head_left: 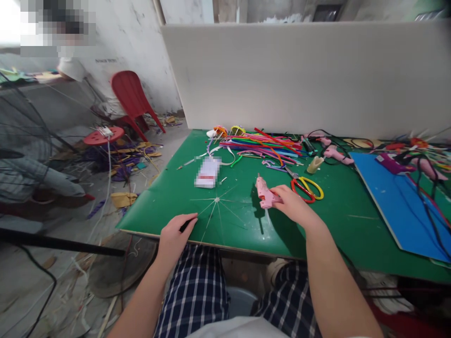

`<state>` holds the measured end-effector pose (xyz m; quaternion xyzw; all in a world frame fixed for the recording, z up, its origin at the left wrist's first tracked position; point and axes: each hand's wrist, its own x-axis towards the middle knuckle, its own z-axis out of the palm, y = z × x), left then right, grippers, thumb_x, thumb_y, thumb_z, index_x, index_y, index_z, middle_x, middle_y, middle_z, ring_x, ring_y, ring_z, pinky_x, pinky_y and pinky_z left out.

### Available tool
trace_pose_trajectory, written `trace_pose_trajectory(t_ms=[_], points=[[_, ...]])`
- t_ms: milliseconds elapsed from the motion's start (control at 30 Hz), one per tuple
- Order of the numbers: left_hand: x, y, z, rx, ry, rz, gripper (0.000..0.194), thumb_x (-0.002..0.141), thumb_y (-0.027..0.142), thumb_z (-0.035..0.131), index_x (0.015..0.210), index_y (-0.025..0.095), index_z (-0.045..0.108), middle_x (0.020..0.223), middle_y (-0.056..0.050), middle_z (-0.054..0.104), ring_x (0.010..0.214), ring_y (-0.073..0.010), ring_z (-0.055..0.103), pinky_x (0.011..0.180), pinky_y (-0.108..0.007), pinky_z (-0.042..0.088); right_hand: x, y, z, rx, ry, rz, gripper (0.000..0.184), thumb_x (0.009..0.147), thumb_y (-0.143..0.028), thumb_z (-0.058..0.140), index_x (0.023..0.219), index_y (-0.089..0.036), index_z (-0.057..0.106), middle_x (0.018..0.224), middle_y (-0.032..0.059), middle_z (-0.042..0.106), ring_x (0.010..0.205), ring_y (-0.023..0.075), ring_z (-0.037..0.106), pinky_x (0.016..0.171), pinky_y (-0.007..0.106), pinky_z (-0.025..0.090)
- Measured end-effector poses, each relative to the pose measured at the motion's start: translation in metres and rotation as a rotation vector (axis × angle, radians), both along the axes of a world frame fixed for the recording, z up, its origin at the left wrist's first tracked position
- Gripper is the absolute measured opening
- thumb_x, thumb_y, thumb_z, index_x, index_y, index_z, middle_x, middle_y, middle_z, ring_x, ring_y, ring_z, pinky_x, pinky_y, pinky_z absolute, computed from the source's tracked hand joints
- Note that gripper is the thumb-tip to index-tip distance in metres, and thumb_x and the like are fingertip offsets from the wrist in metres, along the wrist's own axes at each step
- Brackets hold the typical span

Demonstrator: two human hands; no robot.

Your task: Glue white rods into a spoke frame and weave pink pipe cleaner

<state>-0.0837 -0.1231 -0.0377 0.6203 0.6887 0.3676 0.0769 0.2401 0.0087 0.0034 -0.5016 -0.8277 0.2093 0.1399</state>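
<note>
My right hand (pixel 287 204) is closed around the handle of a pink hot glue gun (pixel 265 193), held just above the green table with its nozzle pointing away from me. My left hand (pixel 178 228), near the front edge, has thumb and forefinger pinched together at the end of one thin spoke of a star-shaped wire frame (pixel 217 200). Several fine, pale spokes spread from the frame's small whitish centre. Right of the glue gun lie scissors (pixel 307 188) with one red and one yellow handle loop.
Coloured pipe cleaners (pixel 268 143) are heaped at the back of the green table (pixel 158 197). A blurred card (pixel 208 172) lies before them. A blue board (pixel 398 202), cables and more pink glue guns (pixel 336 154) occupy the right. A white panel (pixel 299 75) stands behind; a person sits far left.
</note>
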Motion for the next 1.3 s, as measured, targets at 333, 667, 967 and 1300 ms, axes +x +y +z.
trace_pose_trajectory(t_ms=[333,667,967,1300], points=[[0.000,0.000,-0.002,0.010,-0.010,-0.009,0.021,0.080,0.036,0.052,0.089,0.023,0.065,0.092,-0.003,0.068,0.087,-0.0179,0.062,0.083,-0.033,0.048,-0.032,-0.010,0.010,0.173,-0.112,0.082,0.039,0.071,-0.014,0.056,0.108,-0.023,0.053,0.110,0.0057,0.054,0.091,0.0194,0.055,0.073,0.030,0.038],[0.000,-0.001,-0.002,0.024,-0.003,-0.020,0.022,0.082,0.037,0.049,0.089,0.023,0.065,0.091,-0.003,0.068,0.088,-0.0186,0.061,0.082,-0.034,0.048,-0.038,-0.006,0.004,0.139,-0.037,0.178,0.036,0.072,-0.014,0.056,0.107,-0.023,0.056,0.110,0.0041,0.059,0.099,0.0196,0.053,0.082,0.032,0.035],[-0.001,-0.001,-0.003,0.015,-0.017,-0.018,0.023,0.082,0.036,0.048,0.089,0.023,0.065,0.091,-0.004,0.068,0.087,-0.0183,0.061,0.082,-0.035,0.048,-0.037,-0.004,0.001,0.112,-0.052,0.203,0.037,0.071,-0.012,0.056,0.106,-0.024,0.057,0.109,0.0042,0.060,0.097,0.0189,0.053,0.082,0.032,0.035],[-0.002,-0.001,-0.004,0.020,-0.003,-0.024,0.021,0.081,0.035,0.050,0.089,0.024,0.066,0.091,-0.002,0.068,0.087,-0.0182,0.061,0.082,-0.033,0.047,-0.039,-0.005,0.001,0.108,-0.038,0.212,0.033,0.073,-0.014,0.056,0.104,-0.024,0.058,0.106,0.0033,0.061,0.095,0.0191,0.053,0.081,0.031,0.036]])
